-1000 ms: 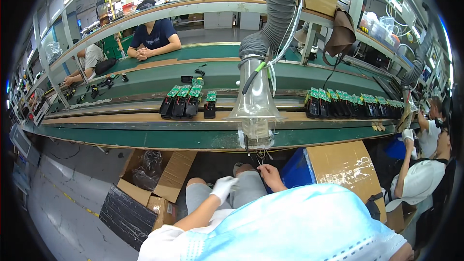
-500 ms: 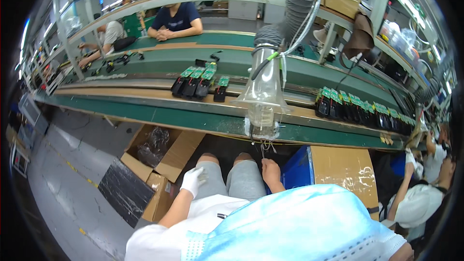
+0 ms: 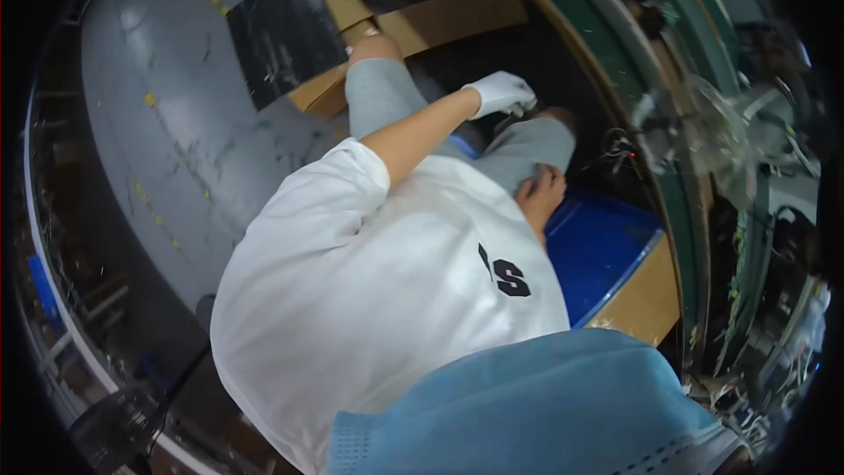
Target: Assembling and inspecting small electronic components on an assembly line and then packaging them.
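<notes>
My left hand [image 3: 503,95], in a white glove, is held over the gap between my thighs, near my right knee. Its fingers are curled inward, and whatever they may hold is hidden. My bare right hand [image 3: 542,193] lies on the right leg of my grey shorts [image 3: 532,151], its fingers bent but apart and nothing visible in them. Beside that hand stands a blue bin [image 3: 600,246] with a cardboard side.
The green workbench [image 3: 633,70] runs along my right, with a blurred clear plastic hood [image 3: 734,136] over it. Beyond my left knee are an open cardboard box [image 3: 457,25] and a black panel [image 3: 288,35]. Grey floor [image 3: 167,62] with yellow marks lies left.
The view has swung down and turned, putting the bench on the right. My gloved left hand has moved from the left thigh across toward the right knee. My right hand now rests on the thigh.
</notes>
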`<state>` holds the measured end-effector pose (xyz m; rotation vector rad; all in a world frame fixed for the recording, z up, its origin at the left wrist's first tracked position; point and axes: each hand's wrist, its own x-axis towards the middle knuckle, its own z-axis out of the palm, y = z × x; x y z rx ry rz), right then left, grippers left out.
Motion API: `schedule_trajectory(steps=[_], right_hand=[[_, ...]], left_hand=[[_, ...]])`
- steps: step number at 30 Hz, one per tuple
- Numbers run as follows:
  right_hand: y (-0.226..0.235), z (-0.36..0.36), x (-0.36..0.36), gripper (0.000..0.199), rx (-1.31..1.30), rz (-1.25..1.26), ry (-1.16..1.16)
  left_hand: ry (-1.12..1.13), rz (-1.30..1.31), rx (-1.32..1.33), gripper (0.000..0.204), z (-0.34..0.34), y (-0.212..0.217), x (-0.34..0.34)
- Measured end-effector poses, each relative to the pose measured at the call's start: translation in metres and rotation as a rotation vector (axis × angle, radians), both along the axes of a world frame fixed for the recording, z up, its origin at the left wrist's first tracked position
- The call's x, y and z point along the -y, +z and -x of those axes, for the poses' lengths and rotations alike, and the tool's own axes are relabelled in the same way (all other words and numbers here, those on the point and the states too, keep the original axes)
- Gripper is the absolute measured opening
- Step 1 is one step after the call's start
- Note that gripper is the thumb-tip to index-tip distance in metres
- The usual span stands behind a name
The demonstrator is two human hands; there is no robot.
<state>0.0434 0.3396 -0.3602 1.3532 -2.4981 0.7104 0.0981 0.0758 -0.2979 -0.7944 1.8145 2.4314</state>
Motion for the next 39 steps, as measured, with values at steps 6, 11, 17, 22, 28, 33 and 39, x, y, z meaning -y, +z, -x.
schedule_trajectory(steps=[6,11,17,22,28,33,39], right_hand=[[0.028,-0.012,0.092,0.023,0.046,-0.236,0.344],[0.019,-0.037,0.186,0.019,0.229,-0.319,0.501],[0.004,-0.025,0.314,0.024,0.140,-0.395,0.656],[-0.045,-0.021,0.463,0.031,0.174,-0.438,0.725],[-0.200,0.045,0.683,0.038,0.214,-0.408,0.476],[-0.304,0.140,0.839,0.031,-0.065,-0.381,0.343],[-0.380,0.288,0.960,0.064,-0.721,-0.475,0.612]], left_hand=[[0.517,0.030,0.007,0.032,-0.092,-0.132,0.073],[0.653,-0.301,-0.146,0.039,-0.093,-0.105,0.103],[1.027,0.189,0.003,0.031,-0.139,-0.133,0.252],[1.183,1.256,0.995,0.044,-0.269,-0.257,0.375],[0.814,1.227,1.214,0.052,-0.283,-0.342,0.403],[0.758,1.125,1.288,0.056,-0.278,-0.339,0.416],[0.732,1.030,1.249,0.059,-0.277,-0.354,0.420]])
